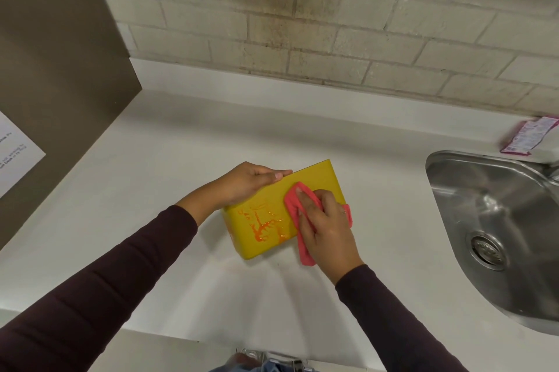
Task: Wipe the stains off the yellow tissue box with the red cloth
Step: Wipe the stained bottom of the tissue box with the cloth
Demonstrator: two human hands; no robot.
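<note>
A yellow tissue box lies flat on the white counter, turned at a slant. Orange smears cover the near left half of its top face. My left hand grips the box's far left edge, thumb on top. My right hand presses the red cloth flat against the right half of the box top. Part of the cloth hangs down past the box's near right edge, and another bit shows to the right of my hand.
A steel sink with a drain is sunk into the counter on the right. A pink packet lies at the back right by the tiled wall. A brown panel with a white paper sheet stands on the left.
</note>
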